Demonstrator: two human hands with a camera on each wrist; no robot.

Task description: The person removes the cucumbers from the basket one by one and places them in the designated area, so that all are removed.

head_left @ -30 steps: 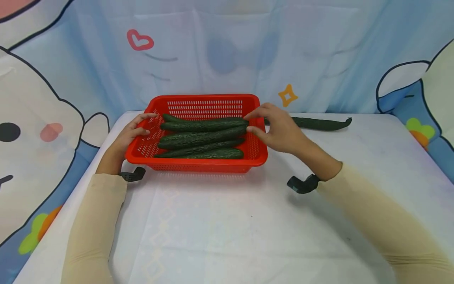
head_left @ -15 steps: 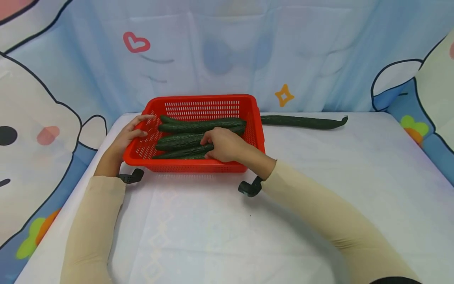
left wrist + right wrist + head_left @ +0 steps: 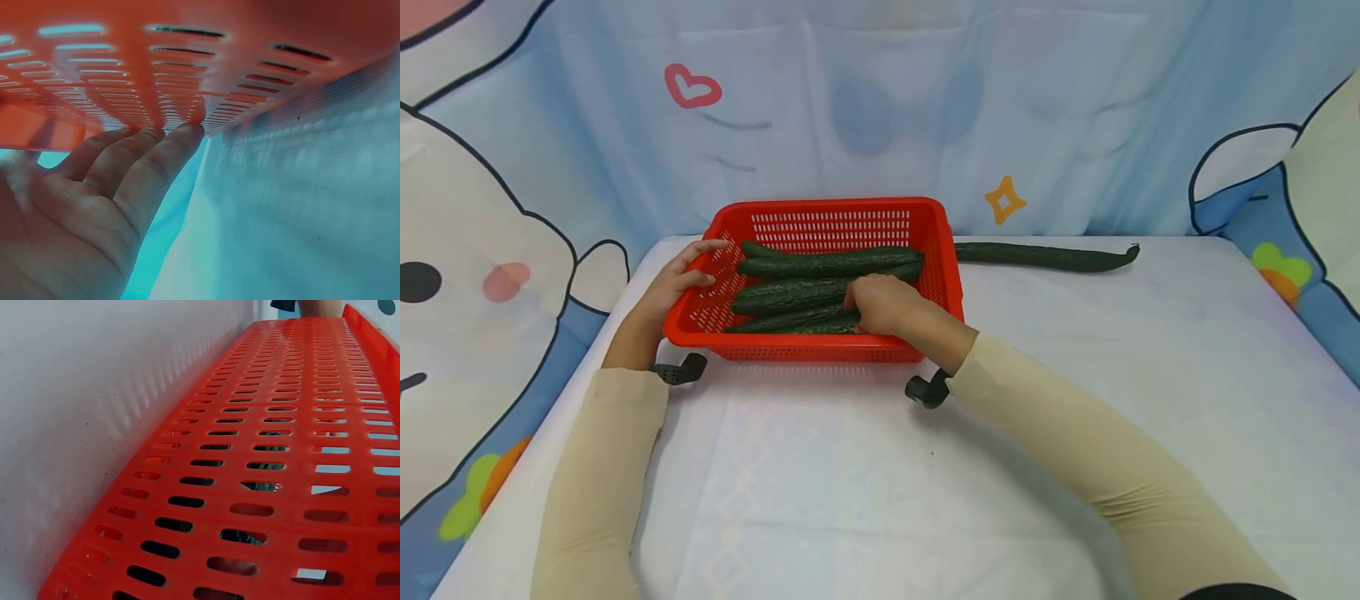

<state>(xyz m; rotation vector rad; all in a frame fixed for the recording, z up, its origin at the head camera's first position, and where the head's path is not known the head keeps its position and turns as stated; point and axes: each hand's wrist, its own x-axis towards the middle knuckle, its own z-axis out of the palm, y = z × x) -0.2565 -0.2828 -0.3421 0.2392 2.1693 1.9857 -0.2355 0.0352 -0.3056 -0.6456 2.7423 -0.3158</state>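
A red slotted plastic basket [image 3: 820, 348] stands toward the back of the table, with several dark green cucumbers [image 3: 793, 296] lying lengthwise in it. My left hand [image 3: 661, 298] holds the basket's left end at the rim; in the left wrist view its fingers [image 3: 159, 165] reach along the outside of the slotted wall. Over the front rim my right hand [image 3: 891, 307] reaches down into the basket, fingers curled on a front cucumber [image 3: 831, 327] and their tips hidden. In the right wrist view the basket's front wall [image 3: 275, 487] hides this hand almost entirely.
One long cucumber [image 3: 1052, 257] with a curved end lies on the white-covered table [image 3: 820, 475], right of the basket. A printed cloth curtain [image 3: 887, 92] hangs right behind. Each wrist carries a small black camera mount [image 3: 682, 368].
My right hand has moved from the basket's right end leftward and down onto the front cucumbers, then slightly right. The left hand stays at the basket's left end.
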